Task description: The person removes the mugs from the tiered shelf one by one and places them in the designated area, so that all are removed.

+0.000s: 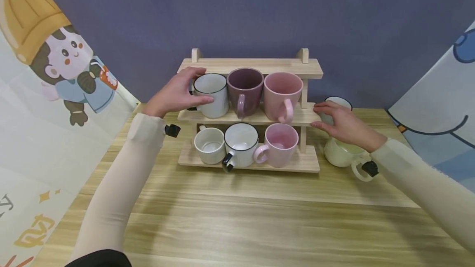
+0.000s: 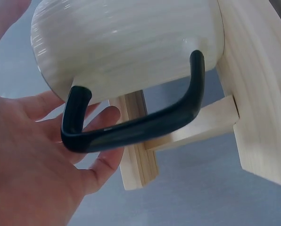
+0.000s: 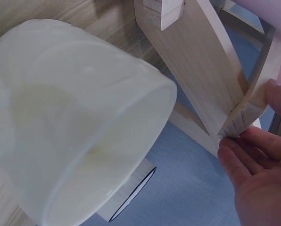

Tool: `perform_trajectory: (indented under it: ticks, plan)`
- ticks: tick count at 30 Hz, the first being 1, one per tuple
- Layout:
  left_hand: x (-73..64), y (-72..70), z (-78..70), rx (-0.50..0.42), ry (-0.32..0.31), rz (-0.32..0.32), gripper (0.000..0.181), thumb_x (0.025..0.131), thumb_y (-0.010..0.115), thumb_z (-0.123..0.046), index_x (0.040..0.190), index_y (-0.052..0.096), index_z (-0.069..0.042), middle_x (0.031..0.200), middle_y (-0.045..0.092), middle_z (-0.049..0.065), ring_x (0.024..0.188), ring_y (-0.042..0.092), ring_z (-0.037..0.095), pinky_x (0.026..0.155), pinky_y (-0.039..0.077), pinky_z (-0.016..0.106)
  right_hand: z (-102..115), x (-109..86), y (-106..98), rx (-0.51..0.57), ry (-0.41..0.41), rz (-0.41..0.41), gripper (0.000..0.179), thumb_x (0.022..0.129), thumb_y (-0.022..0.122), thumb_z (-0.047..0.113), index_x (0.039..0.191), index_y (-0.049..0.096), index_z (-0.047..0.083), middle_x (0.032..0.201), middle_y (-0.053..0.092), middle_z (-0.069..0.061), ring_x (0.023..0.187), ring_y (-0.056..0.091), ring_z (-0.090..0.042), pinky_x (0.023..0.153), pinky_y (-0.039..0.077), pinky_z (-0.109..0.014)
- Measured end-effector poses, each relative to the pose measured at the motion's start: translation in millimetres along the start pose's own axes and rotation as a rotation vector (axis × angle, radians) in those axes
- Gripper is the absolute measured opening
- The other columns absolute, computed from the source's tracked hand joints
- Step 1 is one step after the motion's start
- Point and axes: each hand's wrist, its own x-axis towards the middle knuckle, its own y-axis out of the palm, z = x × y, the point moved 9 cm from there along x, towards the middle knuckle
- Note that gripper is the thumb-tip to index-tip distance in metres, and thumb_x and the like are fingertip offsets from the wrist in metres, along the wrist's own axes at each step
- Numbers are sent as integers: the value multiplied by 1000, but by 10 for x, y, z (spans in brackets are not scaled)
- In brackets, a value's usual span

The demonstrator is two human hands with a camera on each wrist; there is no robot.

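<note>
1. Upper white mug (image 1: 219, 104): likely stiff, fairly light, smooth and breakable; best taken round the body or by its black handle (image 2: 131, 133).
2. It sits at the middle shelf's (image 1: 311, 114) left end, between the thumb and fingers of the left hand (image 1: 176, 93), which grip its body.
3. The right hand (image 1: 343, 122) pinches the shelf's right end.

Both arms (image 1: 122, 176) stretch forward, the left hand (image 1: 177, 93) cupped, the right hand (image 1: 343, 123) pinching.
</note>
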Motion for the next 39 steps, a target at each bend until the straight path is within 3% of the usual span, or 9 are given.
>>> perform_trajectory:
  ticks: [13,28,39]
  plan:
    - [56,15,-47,19,43,-41,76,74,79,-37,134,47,-2,128,49,14,114,47,26,95,38,42,36,0,-8,-4,-1,-6,48,86,71,21,119,58,-11,122,54,-23,114,50,-39,94,38,-52]
    - [104,42,-37,23,-2,-19,76,75,78,-42,132,48,-2,123,52,13,108,50,26,90,42,42,55,-6,-14,-19,-6,-3,47,86,70,20,119,57,-11,121,54,-23,112,50,-39,94,38,-52]
    - [105,48,-33,27,-2,-46,71,75,77,-41,128,51,-2,118,53,13,103,52,25,85,44,41,64,-8,-21,-29,-6,-9,46,86,71,19,118,58,-11,120,54,-23,112,50,-39,94,38,-52]
